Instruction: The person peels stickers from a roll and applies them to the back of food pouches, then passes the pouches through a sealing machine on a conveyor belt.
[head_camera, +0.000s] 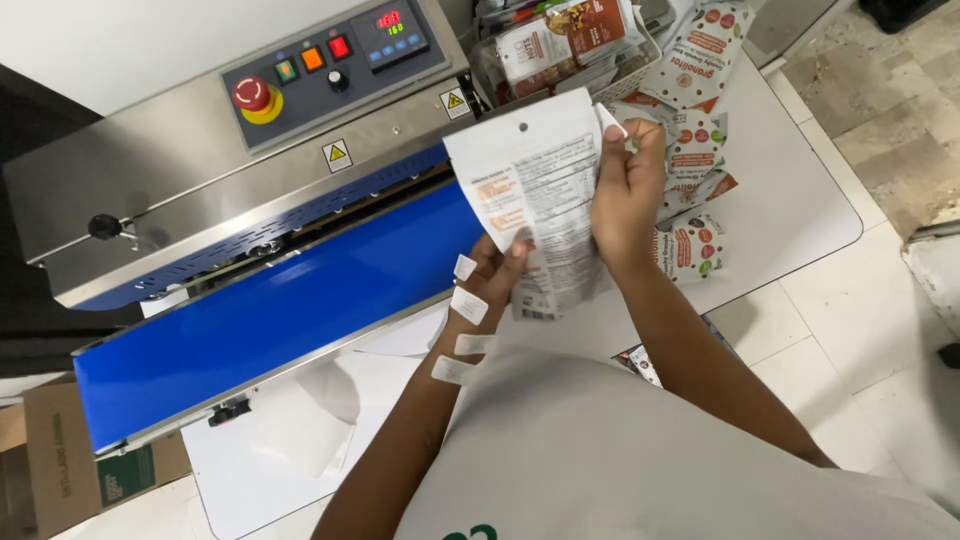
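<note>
Far out to the left of both hands sits the brown cardboard box (60, 460), one of it, tucked low under the machine's end. Moving in, there's the long blue conveyor belt (270, 310), a single strip running slantwise up toward the left hand, fixed to the one stainless-steel band-sealing machine (200, 190) behind it; the belt's near end lies just beside the hands. On the machine's sloped grey panel, up and left of the hands, count one round red stop button on a yellow ring (252, 95), three small square buttons in green, orange and red, one black knob, and one small display with red and green digits. Now the left hand (490, 285), with four white tabs stuck along its back and wrist, cups the lower edge of the flat white printed pouch (535, 195) from beneath, fingers curled under it. The right hand (625, 195) grips the same pouch along its right edge, thumb in front, so the pouch stands upright with its punched top upward, between the two hands. Just beyond the right hand, a loose heap of white-and-orange pouches (695, 190) lies on the white table (800, 220), at least five, overlapping too much to count surely. Above them, one wire basket (640, 60) holds more packets.
</note>
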